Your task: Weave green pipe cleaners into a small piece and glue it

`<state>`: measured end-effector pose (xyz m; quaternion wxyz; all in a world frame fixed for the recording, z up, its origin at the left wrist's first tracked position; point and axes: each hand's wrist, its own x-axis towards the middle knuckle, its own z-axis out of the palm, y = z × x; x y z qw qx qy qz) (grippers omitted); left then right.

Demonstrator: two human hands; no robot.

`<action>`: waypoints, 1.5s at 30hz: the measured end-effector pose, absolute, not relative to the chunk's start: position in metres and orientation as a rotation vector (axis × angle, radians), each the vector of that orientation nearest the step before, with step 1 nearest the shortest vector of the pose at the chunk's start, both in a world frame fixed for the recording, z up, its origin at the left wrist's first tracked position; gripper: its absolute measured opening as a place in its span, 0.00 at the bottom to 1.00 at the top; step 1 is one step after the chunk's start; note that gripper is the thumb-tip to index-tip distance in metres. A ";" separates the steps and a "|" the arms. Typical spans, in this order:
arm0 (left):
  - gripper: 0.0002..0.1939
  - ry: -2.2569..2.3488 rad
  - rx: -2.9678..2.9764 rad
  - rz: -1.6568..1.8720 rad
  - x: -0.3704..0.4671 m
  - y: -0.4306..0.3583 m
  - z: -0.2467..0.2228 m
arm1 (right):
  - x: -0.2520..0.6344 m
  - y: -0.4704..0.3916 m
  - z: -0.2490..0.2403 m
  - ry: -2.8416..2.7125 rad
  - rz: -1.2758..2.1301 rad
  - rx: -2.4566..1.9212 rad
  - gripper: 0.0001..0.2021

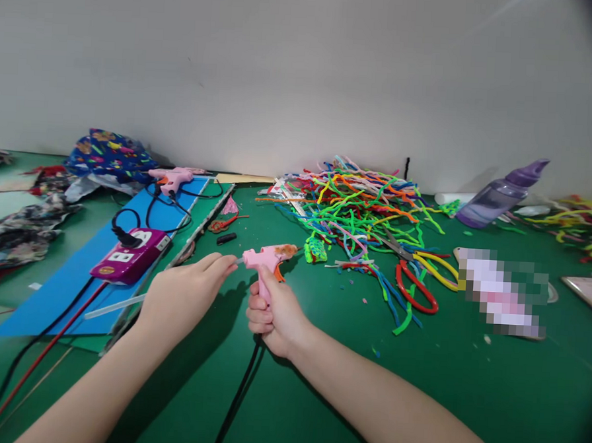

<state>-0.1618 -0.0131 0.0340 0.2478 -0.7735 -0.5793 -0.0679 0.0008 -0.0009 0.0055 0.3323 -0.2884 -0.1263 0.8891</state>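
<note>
My right hand [283, 320] is wrapped around the handle of a pink glue gun [269, 254], with its nozzle pointing right and brown stains near the tip. Fingers of my left hand [183, 295] pinch a long translucent glue stick [115, 306] at the back of the gun. One end of the stick meets the gun's rear opening; the other trails out to the left behind my wrist. A black cord [240, 394] hangs from the handle. Just past the nozzle lies a small green woven pipe-cleaner piece [316, 249].
A heap of colourful pipe cleaners [361, 205] lies against the wall. Red-handled scissors [416, 287], yellow-handled scissors [435, 267], a phone [500, 295] and a purple bottle [495, 199] are right. Left are a purple power strip [130, 256], blue board [68, 302] and second glue gun [172, 177].
</note>
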 end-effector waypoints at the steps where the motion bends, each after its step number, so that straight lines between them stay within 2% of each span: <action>1: 0.14 -1.572 -2.114 -0.170 -0.162 -0.011 0.036 | 0.001 -0.001 0.006 -0.322 2.321 -0.760 0.19; 7: 0.11 -1.533 -2.186 -0.192 -0.165 0.000 0.038 | 0.003 0.001 0.008 -0.326 2.306 -0.777 0.21; 45: 0.14 -1.521 -2.163 -0.273 -0.158 0.006 0.029 | 0.004 0.003 0.006 -0.380 2.297 -0.782 0.23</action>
